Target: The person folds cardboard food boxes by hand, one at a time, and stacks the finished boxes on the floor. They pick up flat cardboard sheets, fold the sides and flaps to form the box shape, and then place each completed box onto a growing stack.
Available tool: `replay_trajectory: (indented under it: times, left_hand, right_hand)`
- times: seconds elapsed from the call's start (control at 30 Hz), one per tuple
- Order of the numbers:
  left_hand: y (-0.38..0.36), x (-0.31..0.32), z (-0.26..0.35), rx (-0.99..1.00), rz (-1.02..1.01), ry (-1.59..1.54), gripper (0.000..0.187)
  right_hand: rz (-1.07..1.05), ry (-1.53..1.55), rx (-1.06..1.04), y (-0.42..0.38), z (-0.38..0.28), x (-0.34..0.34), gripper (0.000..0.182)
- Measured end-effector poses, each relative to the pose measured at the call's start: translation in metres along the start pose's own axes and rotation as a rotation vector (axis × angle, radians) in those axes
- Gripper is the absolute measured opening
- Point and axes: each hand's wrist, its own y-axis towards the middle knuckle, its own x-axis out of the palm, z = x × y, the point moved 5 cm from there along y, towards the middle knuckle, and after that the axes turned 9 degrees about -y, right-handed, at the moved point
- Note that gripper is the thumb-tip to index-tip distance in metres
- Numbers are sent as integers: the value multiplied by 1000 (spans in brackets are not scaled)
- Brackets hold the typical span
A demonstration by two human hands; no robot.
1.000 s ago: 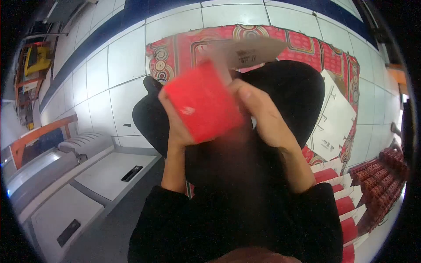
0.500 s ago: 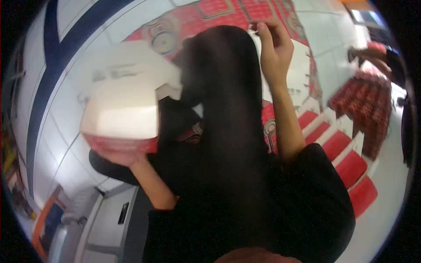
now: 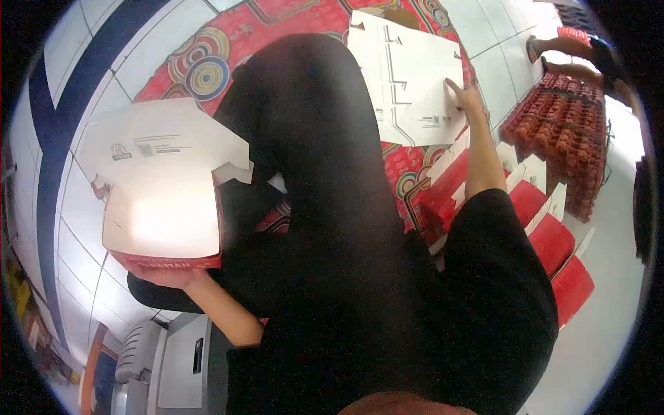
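Note:
On the left, my left hand point(image 3: 166, 275) supports an open red-and-white cardboard food box point(image 3: 162, 214) from below. Its printed lid flap point(image 3: 149, 149) stands folded back, showing a bare white interior. My left fingers are partly hidden under the box. At the upper right, my right hand point(image 3: 472, 102) touches the right edge of a flat white box blank point(image 3: 408, 83), with finger and thumb apart. The blank has cut slots and small print, and it lies on the red patterned mat point(image 3: 304, 17).
Several red-and-white boxes point(image 3: 553, 235) stand in a row by my right arm. Beyond them is a tied stack of reddish-brown egg trays point(image 3: 557, 138). Another person's arms or legs point(image 3: 570, 52) show at the far right. A grey appliance point(image 3: 181, 366) sits at the lower left.
My right hand has come down from above the blank to its right edge, its curled fingers now extended. The box in my left hand sits lower and further left in view.

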Motion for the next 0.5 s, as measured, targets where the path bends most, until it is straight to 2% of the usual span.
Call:
replay_trajectory:
  times: [0.03,0.07,0.13,0.17,0.23,0.3,0.37,0.5]
  left_hand:
    - [1,8,2,32,-13,78,62]
    - [0,14,1,26,-19,80,62]
    - [-2,22,1,-15,-66,74,62]
    - [-1,22,-1,-14,-70,74,62]
    - [-1,16,-5,-100,-30,-14,61]
    - [-5,30,-2,-83,-25,50,64]
    - [-5,33,0,-57,-22,112,67]
    - [-2,29,-2,-41,-49,95,63]
  right_hand:
    - [1,-108,6,-13,-12,-6,71]
    - [0,-108,15,-8,-6,-7,71]
    - [-182,207,-30,-3,2,3,63]
    - [-117,142,-91,5,1,6,54]
    - [-101,159,-145,-48,-50,-14,56]
    - [-84,173,-199,-72,-75,-16,59]
    - [-196,118,30,-63,-72,2,56]
    - [-266,148,87,-37,-63,36,55]
